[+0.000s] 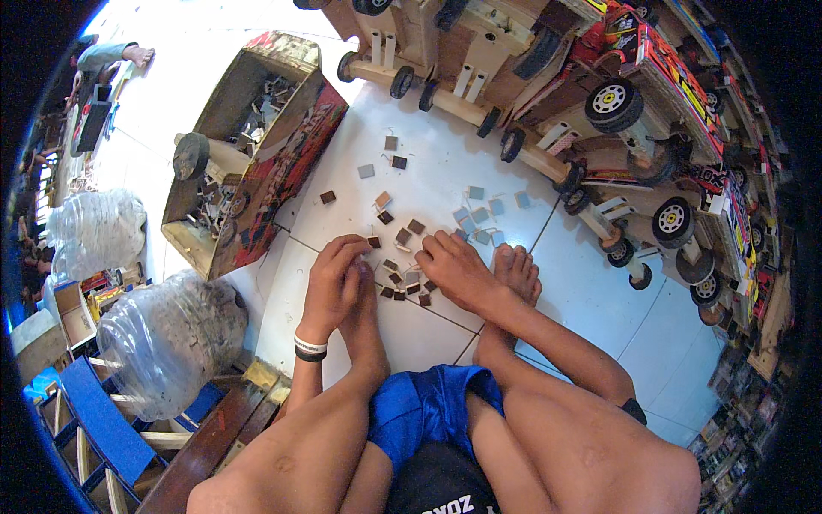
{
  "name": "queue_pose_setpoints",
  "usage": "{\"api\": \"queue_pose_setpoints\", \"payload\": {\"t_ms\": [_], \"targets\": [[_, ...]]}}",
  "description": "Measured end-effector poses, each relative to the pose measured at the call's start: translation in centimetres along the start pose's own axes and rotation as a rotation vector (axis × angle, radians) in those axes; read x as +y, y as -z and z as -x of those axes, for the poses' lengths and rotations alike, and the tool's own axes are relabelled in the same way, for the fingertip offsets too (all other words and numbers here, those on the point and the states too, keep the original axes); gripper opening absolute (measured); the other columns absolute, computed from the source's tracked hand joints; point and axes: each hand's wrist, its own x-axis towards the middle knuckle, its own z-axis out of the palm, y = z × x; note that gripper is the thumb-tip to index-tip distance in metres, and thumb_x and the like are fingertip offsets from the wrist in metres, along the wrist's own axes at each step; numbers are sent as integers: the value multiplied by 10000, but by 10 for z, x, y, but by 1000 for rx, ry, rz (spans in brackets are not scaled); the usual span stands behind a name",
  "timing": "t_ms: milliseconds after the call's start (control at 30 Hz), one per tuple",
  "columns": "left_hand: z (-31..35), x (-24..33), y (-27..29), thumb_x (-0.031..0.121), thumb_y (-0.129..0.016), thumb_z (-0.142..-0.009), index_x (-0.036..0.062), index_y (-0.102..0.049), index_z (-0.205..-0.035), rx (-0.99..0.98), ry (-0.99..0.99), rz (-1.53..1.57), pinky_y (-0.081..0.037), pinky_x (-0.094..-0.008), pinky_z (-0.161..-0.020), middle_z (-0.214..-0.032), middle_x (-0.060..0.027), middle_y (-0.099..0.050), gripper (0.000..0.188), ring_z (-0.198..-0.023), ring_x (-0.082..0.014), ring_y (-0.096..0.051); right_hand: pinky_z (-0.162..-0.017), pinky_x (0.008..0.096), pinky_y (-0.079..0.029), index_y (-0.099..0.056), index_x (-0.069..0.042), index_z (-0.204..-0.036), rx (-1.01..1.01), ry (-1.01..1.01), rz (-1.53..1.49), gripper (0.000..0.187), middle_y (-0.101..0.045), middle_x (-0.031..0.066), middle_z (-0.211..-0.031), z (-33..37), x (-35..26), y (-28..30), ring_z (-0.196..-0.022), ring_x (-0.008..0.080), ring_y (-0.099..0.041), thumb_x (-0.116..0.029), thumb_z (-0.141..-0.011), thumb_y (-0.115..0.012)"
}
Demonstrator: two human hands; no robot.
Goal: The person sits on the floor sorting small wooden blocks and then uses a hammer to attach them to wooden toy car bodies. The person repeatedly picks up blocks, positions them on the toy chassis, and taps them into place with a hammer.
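My left hand hangs low over the tiled floor with its fingers bent together. Their tips meet at a small dark brown square piece. Across from it, my right hand has its fingers curled down beside the loose squares; what lies under its fingertips is hidden. Between both hands lies a cluster of small brown squares, some with thin pale strips sticking out. Grey squares are scattered beyond my right hand, near my right foot.
An open wooden toy truck body filled with small metal-looking pieces lies at left. Wooden toy trucks with black wheels line the far and right sides. Large clear plastic containers stand at left, above a blue slatted wooden frame.
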Motion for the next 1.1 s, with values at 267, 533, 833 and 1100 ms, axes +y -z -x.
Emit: {"api": "queue_pose_setpoints", "payload": {"t_ms": [267, 533, 833, 1100], "targets": [[5, -5, 20, -126, -489, -845, 6, -686, -1167, 48, 15, -40, -550, -408, -888, -1229, -193, -695, 400, -1052, -380, -702, -905, 394, -489, -699, -66, -921, 34, 29, 193, 155, -639, 87, -996, -5, -8, -8, -1031, 260, -594, -183, -836, -644], [7, -13, 20, -123, -473, -865, -12, -689, -1152, 118, -18, -61, -550, -410, -906, -1217, -209, -697, 376, -1054, -390, -708, -906, 421, -493, -668, -21, -985, 126, 12, -51, 182, -634, 143, -1082, -6, -1, 23, -1087, 307, -596, -151, -858, -673], [-10, 5, 1, 79, -601, -1011, 1, -700, -1183, -12, 93, 290, -543, -359, -963, -1187, -134, -726, 214, -1102, -245, -705, -825, 337, -541, -663, 23, -1188, -238, -407, -1358, 275, -711, 85, -1007, -8, 14, 22, -940, 124, -659, -199, -1030, -699], [-20, 26, -26, 91, -747, -978, -12, -689, -1139, -122, 265, 784, -583, -287, -856, -1066, -62, -731, 200, -951, -144, -714, -915, 252, -492, -677, -31, -1225, 26, -430, -1735, 300, -674, -34, -1078, 1, 3, 10, -1039, 52, -585, -294, -1083, -655]]}}
